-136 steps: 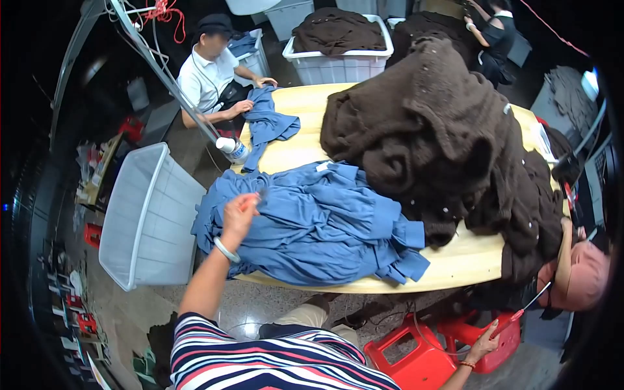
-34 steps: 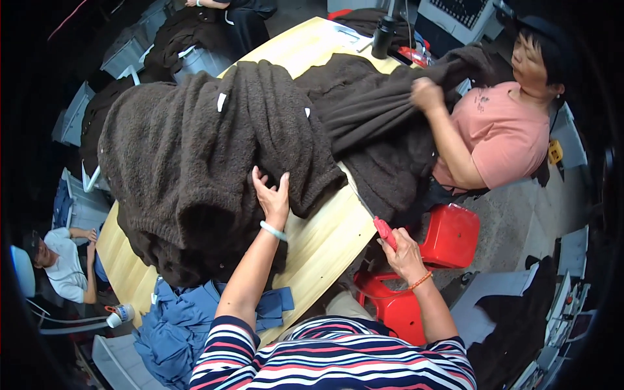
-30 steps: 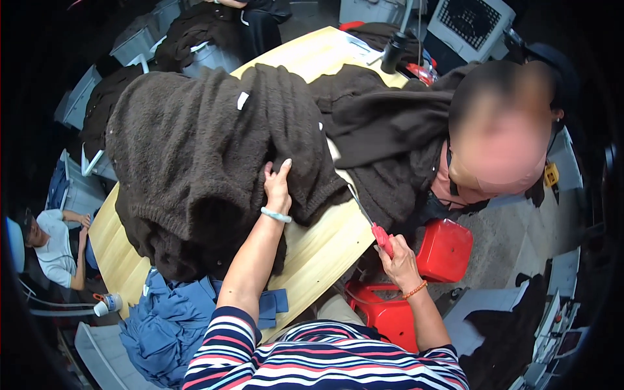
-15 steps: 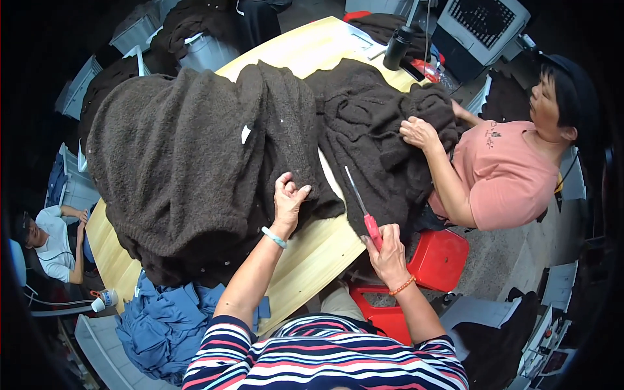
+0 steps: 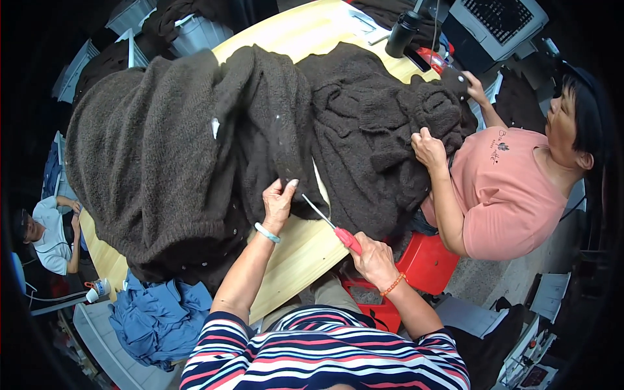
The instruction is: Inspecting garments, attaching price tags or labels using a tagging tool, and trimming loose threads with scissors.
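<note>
Nearest you, your right hand [image 5: 372, 259] is closed around the red plastic grip of a tool [image 5: 330, 224], its thin metal shaft slanting up and left over the pale wooden table [image 5: 296, 257]. Just left, your left hand [image 5: 278, 201] pinches the edge of the dark brown knitted garment [image 5: 273, 130], fingers curled, thumb on top. That woolly knit lies folded lengthwise, between a lighter fuzzy brown heap [image 5: 143, 162] on the left and rumpled dark knitwear on the right, where a person in a pink shirt [image 5: 504, 195] grips it. Far right stands a black bottle [image 5: 402, 32].
</note>
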`<state>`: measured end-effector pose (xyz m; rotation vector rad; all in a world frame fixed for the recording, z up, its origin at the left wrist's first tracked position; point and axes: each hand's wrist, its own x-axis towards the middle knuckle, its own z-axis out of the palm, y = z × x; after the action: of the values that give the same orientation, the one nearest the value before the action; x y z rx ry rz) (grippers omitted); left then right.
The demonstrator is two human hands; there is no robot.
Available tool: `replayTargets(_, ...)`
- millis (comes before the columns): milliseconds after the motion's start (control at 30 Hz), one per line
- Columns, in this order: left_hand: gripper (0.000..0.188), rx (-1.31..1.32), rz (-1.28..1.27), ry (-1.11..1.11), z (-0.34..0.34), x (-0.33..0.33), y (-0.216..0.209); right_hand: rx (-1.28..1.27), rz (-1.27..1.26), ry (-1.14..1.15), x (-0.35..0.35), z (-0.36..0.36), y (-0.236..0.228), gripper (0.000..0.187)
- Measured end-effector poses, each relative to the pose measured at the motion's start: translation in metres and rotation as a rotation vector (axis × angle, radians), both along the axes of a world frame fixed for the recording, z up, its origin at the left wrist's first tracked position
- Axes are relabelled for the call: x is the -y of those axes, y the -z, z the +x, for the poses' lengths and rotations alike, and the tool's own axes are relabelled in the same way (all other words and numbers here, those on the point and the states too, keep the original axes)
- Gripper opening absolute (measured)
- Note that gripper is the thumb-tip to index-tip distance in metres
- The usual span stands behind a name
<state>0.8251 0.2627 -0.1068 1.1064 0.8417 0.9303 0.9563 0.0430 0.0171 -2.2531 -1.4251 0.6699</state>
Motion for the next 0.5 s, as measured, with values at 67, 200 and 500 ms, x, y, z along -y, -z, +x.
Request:
replayTargets(67, 0.007, 0.069, -0.087, -0.056, -0.003, 0.002, 0.001, 0.014, -0.086, -0.035, -0.002, 0.002, -0.006, 0.017)
replayTargets(200, 0.006, 0.036, -0.041, -0.048, -0.018, -0.004, 0.012, -0.011, -0.120, -0.097, -0.003, 0.007, -0.009, 0.017)
replayTargets(500, 0.006, -0.129, -0.103, 0.118, -0.012, -0.008, -0.016, 0.097, 0.084, -0.135, -0.001, 0.012, 0.006, 0.016)
